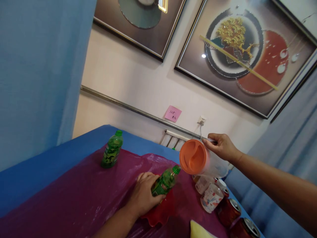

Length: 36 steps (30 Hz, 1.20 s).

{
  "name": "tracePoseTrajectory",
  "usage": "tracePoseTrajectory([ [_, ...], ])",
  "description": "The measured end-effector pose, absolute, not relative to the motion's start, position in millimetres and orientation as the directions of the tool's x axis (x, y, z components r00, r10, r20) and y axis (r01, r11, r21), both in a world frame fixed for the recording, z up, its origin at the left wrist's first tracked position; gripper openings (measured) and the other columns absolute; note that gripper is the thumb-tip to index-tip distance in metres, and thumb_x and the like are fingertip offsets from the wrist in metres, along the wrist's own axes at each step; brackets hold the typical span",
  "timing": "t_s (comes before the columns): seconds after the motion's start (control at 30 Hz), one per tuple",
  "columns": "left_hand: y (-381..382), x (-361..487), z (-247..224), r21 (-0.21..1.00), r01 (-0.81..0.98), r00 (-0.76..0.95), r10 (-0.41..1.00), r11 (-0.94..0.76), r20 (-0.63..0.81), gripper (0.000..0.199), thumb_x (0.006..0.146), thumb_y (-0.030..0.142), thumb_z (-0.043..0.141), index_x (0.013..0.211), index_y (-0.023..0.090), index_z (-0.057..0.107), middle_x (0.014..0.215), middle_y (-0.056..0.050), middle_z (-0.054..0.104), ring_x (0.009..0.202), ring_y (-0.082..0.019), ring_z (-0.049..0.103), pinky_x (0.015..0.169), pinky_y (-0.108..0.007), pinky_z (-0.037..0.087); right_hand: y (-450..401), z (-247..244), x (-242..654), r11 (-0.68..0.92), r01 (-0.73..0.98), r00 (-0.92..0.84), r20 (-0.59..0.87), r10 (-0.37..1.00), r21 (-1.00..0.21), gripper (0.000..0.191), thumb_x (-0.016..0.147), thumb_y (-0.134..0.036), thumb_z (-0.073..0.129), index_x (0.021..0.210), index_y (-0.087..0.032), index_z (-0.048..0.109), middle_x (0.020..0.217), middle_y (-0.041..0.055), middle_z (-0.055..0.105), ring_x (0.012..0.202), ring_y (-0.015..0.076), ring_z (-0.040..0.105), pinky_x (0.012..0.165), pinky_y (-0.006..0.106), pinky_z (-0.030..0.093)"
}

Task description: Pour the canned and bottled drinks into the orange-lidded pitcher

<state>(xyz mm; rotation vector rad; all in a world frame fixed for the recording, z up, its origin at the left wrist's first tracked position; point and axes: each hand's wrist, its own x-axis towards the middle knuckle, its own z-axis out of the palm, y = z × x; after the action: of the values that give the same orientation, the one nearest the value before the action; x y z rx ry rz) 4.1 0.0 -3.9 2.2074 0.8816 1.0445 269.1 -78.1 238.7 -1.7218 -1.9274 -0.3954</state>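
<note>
Wall [123,74] in a pale colour fills the far side, with blue curtains [37,66] to left and right. A blue surface [54,162] stands before it, mostly covered by a purple plastic sheet [61,198]; two framed pictures [247,53] hang above. On the right, a translucent jug [215,167] is held tilted, its orange lid [192,157] turned left, with the person's right grip [221,147] closed on its upper side. The left grip [146,190] is wrapped around a leaning green bottle [163,181] at a red wavy-edged dish [165,206]; whether bottle and dish touch cannot be told. Another green bottle [112,152] stands upright at far left. A clear labelled bottle [211,198] and red cans [229,211] stand at right. A pink note [173,114] is on the wall.
</note>
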Motion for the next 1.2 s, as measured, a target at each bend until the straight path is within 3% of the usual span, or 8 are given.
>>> tracePoseTrajectory([
  [1.2, 0.9, 3.7, -5.1, 0.692, 0.339, 0.496, 0.746, -0.637, 0.444, 0.049, 0.060, 0.027, 0.085, 0.107, 0.025, 0.072, 0.110, -0.005, 0.067, 0.108, -0.029, 0.056, 0.100, -0.044, 0.039, -76.1, 238.1, 269.9, 0.132, 0.984, -0.046, 0.550, 0.834, -0.117, 0.047, 0.083, -0.053, 0.054, 0.056, -0.024, 0.029, 0.054, -0.0062, 0.025, 0.051, 0.0092, 0.026, 0.048, 0.026, 0.021],
])
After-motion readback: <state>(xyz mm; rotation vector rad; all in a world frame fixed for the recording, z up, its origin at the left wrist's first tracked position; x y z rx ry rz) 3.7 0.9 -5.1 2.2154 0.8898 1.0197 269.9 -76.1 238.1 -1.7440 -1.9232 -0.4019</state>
